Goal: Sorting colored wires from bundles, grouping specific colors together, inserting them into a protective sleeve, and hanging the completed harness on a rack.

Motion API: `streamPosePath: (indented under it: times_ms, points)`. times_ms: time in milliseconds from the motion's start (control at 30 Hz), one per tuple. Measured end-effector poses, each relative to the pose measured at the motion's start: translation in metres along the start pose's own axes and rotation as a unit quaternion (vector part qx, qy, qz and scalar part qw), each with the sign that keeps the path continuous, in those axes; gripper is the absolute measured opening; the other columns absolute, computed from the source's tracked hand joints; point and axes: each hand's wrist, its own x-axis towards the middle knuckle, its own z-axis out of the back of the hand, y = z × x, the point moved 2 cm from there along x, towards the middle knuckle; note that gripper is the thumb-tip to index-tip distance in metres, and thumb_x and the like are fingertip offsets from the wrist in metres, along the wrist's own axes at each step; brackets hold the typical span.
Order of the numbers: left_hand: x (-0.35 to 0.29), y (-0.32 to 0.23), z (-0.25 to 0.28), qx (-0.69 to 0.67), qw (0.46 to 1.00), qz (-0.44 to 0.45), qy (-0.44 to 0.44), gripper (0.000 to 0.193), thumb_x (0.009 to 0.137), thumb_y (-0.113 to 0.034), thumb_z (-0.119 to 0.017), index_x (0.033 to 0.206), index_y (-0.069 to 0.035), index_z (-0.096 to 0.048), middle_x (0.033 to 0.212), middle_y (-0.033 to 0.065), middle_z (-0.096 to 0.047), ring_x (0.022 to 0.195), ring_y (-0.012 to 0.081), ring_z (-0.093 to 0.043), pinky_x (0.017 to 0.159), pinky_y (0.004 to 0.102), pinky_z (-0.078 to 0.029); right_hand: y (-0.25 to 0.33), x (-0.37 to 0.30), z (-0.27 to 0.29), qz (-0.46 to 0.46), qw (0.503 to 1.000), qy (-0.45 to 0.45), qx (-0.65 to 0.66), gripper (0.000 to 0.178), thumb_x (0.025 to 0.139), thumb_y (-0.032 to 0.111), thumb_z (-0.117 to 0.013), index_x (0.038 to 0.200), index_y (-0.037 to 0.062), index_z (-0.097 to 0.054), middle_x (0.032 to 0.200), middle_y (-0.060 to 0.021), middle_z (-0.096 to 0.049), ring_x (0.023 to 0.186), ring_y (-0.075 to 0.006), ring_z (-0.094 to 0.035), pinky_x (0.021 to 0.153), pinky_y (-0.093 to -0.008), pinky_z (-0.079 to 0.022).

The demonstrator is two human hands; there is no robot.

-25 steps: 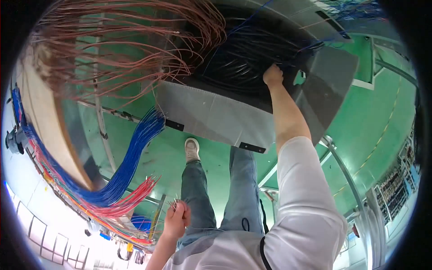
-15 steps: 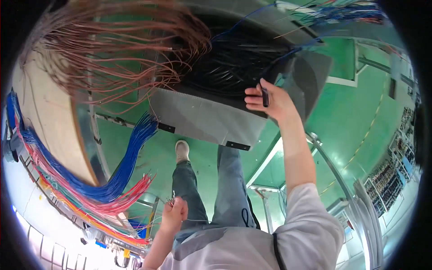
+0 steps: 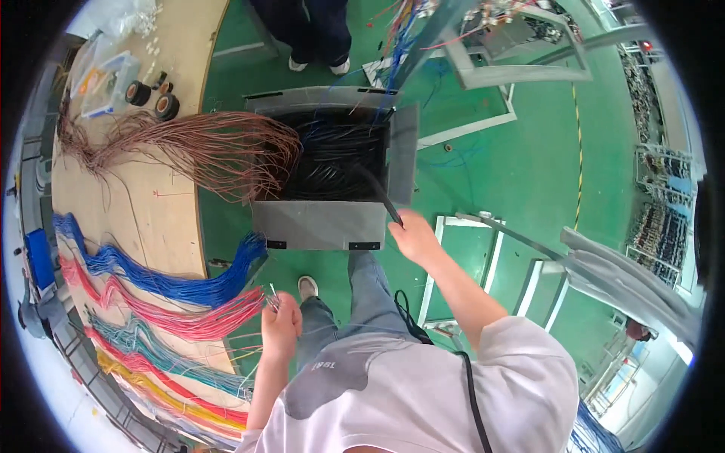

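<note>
Green floor [image 3: 529, 174] runs beneath a wooden table [image 3: 170, 234] and a grey box [image 3: 321, 220] filled with black tubing [image 3: 325, 162], brown wires [image 3: 204, 147] draping across onto the box's left end. By its near right corner, a person's right hand [image 3: 415, 238] curls its fingers around a black tube [image 3: 383, 195] reaching back over the box; the left hand [image 3: 281, 326], fingers pressed together, pinches wire ends [image 3: 273, 296] beside the table.

Beneath you spreads a green floor [image 3: 529, 170], marked on your right by a yellow-and-black striped line [image 3: 579, 158]. A pale wooden tabletop [image 3: 177, 226] fills your left. Light metal frames [image 3: 468, 130] stand to your right; past the line, crowded racks [image 3: 661, 211] blur toward the rim, under bright, whitish light.
</note>
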Motion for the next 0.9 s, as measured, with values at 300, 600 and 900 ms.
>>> streamPosePath:
  times_ms: [300,600,900]
  points:
    - [-0.057,-0.056,-0.042,0.354,0.928,-0.067,0.089,0.026,0.08,-0.025,-0.048,0.08,-0.001,-0.058,0.065,0.0038,-0.055,0.063,0.0116,-0.049,0.056,0.0286,-0.04,0.101,-0.102,-0.018,0.134,0.649,0.282,0.694,0.034,0.084,0.019,-0.048,0.11,-0.0032,-0.047,0.107,-0.0092,-0.052,0.101,-0.0171,-0.048,0.089,-0.0291,-0.036]
    - [-0.044,-0.037,-0.001,0.307,0.906,-0.289,0.037,0.019,0.076,-0.01,-0.046,0.084,0.003,-0.057,0.071,0.0145,-0.06,0.07,0.0231,-0.058,0.058,0.0344,-0.044,0.149,-0.14,-0.036,0.442,0.887,-0.046,0.128,0.021,0.081,0.019,-0.047,0.079,-0.0014,-0.051,0.075,-0.0192,-0.054,0.07,-0.0346,-0.053,0.062,-0.0377,-0.043]
    - [-0.091,-0.063,0.032,-0.071,0.959,-0.169,0.215,0.014,0.081,-0.012,-0.045,0.074,-0.003,-0.053,0.055,-0.0037,-0.042,0.044,0.0047,-0.034,0.04,0.0188,-0.024,0.184,-0.151,-0.042,0.398,0.905,-0.102,0.113,0.035,0.08,0.029,-0.048,0.064,-0.0017,-0.046,0.062,-0.0238,-0.051,0.061,-0.039,-0.052,0.054,-0.0451,-0.04]
